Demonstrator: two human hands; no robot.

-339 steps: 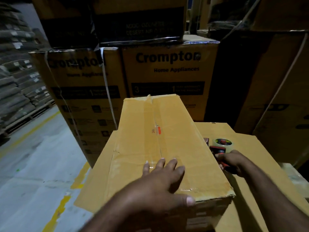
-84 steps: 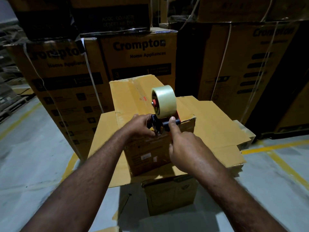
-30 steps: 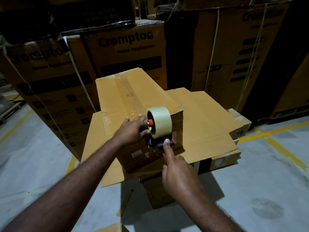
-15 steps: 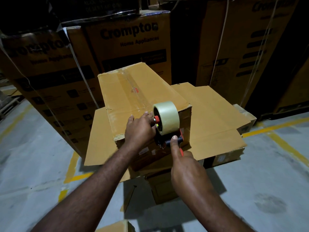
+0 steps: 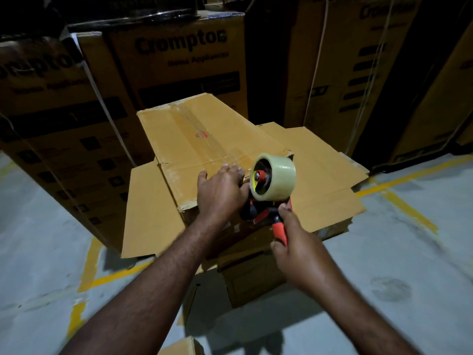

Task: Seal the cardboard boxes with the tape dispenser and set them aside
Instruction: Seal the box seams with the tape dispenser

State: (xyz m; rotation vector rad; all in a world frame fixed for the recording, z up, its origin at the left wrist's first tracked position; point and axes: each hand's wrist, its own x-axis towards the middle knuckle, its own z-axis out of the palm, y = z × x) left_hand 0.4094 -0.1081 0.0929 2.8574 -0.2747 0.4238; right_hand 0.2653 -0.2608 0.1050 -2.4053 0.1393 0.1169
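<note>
**Tape dispenser at the near end of one long cardboard box**

Tape dispenser [image 5: 266,201], one only, carries one clear tape roll [image 5: 277,179] and sits at the near top edge of the cardboard box [image 5: 199,149]. The right hand [image 5: 294,249] has its fingers wrapped around the orange handle. The left hand [image 5: 221,193] lies on the box top just beside the roll, fingers loosely spread and pressing down. The box rests on a flattened cardboard sheet [image 5: 325,190], which overhangs one smaller box [image 5: 250,280] beneath. At least three Crompton cartons [image 5: 179,62] stand close behind. Concrete floor [image 5: 38,226] with yellow lines [image 5: 399,180] lies open left, right and nearer.
</note>
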